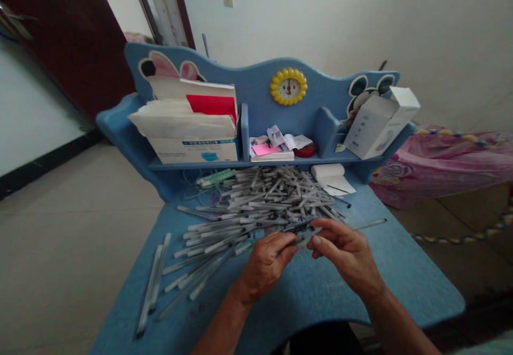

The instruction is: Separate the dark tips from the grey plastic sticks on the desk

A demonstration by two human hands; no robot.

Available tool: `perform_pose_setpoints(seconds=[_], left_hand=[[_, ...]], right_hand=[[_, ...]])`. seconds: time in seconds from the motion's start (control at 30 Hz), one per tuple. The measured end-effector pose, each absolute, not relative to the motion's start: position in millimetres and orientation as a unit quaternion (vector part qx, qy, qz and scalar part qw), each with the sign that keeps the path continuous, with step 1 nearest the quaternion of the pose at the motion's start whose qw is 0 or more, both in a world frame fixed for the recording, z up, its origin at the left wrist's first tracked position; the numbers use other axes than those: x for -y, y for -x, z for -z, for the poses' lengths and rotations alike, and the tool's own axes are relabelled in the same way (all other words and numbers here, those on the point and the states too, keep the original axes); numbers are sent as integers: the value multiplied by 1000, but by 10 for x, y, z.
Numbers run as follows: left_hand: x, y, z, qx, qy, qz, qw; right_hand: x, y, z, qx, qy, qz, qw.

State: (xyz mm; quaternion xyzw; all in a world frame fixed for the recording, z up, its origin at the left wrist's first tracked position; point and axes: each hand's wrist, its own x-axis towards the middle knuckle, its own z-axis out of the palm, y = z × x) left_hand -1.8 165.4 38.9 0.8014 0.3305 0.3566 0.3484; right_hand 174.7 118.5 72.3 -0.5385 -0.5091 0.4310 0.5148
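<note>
My left hand (pixel 266 261) is closed, thumb and fingers pinching a slim pen (pixel 306 236) with a clear barrel. That pen points right, towards my right hand (pixel 344 253). My right thumb and index finger are apart, on either side of the pen's far end; I cannot tell whether they touch it. Just beyond both hands spreads a large loose pile of similar pens (pixel 276 189), with pale barrels and dark ends. Several pens (pixel 154 280) lie apart at the left of the blue desk (pixel 409 275). A single pen (pixel 371 224) lies right of my right hand.
Behind the pile stands a blue shelf (pixel 264 77) with a yellow clock (pixel 288 86). It bears a mask box (pixel 196 150), small papers (pixel 276 144) and a tilted white box (pixel 379 122). A paper roll (pixel 328 171) and green strip (pixel 216 177) lie below.
</note>
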Motion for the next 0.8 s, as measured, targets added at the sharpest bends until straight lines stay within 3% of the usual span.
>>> perform_pose_setpoints(seconds=[0.1,0.33,0.8], left_hand=[[-1660,42,-398,-367,-753,-374,398],[-1665,66,-434,-406,-643,-396,515],[-1742,50,-349,-390,-435,-473,660]], right_hand=[[-1256,-1872,-522,511,588,-399,484],[-1457,-2124,-97,597,737,-194,251],[-1653,-2035,-127,647,757,-63,64]])
